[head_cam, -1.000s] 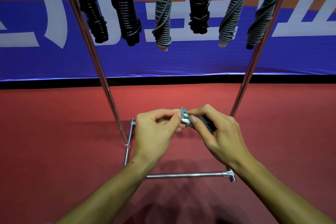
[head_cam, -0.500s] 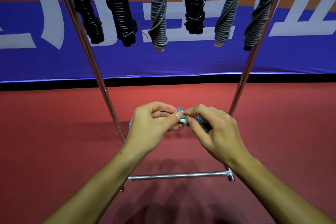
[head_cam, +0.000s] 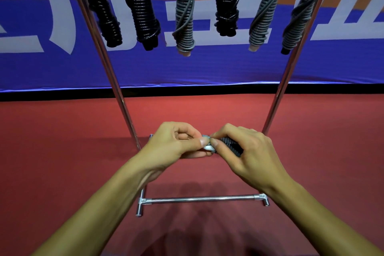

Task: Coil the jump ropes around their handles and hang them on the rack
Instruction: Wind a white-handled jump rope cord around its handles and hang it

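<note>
Along the top edge six coiled jump ropes hang from a metal rack (head_cam: 116,89), their upper ends and the bar that carries them cut off by the frame. From the left: a black rope (head_cam: 106,16) partly crossed by the rack's left upright, a thicker black coil (head_cam: 143,12), a grey one (head_cam: 185,18), another black one (head_cam: 225,4), a grey one (head_cam: 264,16) tilted to the right, and a grey-over-dark coil (head_cam: 299,16) partly behind the right upright (head_cam: 291,68). Behind them stretches a blue banner (head_cam: 207,68) with large pale lettering, too cropped to read.

Lower down, above the red floor (head_cam: 52,141), the left hand (head_cam: 176,143) has its fingers curled, thumb and forefinger pinching the pale end of a coiled jump rope (head_cam: 229,145) held in front of the rack. What the pale piece is, a cap or a clip, cannot be made out. The right hand (head_cam: 249,156) wraps round the dark coiled body of this rope, covering most of it; its thumb tip presses beside the left thumb at the pale end. Only a short ribbed stretch shows between the fingers.

The rack's foot bar (head_cam: 203,199) lies on the floor below the wrists, its left joint partly hidden by the left forearm.
</note>
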The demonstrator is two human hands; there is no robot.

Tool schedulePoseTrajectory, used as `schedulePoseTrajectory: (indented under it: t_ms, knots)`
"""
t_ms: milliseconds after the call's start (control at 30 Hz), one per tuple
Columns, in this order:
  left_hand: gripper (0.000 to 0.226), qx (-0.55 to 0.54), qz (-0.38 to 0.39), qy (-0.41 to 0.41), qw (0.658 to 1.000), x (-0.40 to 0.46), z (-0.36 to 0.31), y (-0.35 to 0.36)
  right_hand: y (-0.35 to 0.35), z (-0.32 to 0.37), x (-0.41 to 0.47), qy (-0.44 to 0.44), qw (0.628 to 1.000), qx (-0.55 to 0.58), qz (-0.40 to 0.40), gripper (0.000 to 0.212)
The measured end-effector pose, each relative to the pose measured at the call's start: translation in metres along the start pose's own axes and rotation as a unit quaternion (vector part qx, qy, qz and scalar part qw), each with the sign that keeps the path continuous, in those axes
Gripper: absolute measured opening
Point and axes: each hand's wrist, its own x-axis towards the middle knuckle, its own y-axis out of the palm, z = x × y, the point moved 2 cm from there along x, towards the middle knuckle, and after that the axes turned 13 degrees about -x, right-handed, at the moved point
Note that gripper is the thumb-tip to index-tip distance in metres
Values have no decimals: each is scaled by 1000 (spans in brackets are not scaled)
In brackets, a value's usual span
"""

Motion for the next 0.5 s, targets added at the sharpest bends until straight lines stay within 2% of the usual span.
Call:
schedulePoseTrajectory:
  t_ms: [167, 233, 400, 500]
  knots:
    - [38, -90, 21, -88, 992, -1, 2, 1, -3, -4, 1, -11, 1000, 12, 14, 16]
    - [41, -111, 18, -102, 988, -1, 3, 3, -3, -5, 1, -10, 1000, 15, 17, 17]
    - [34, -127, -6, -114, 985, -1, 6, 7, -4, -5, -3, -10, 1000, -9, 8, 16]
    - [17, -64, -36, -77, 994, 1, 10, 10, -1, -5, -5, 1, 999, -20, 26, 19]
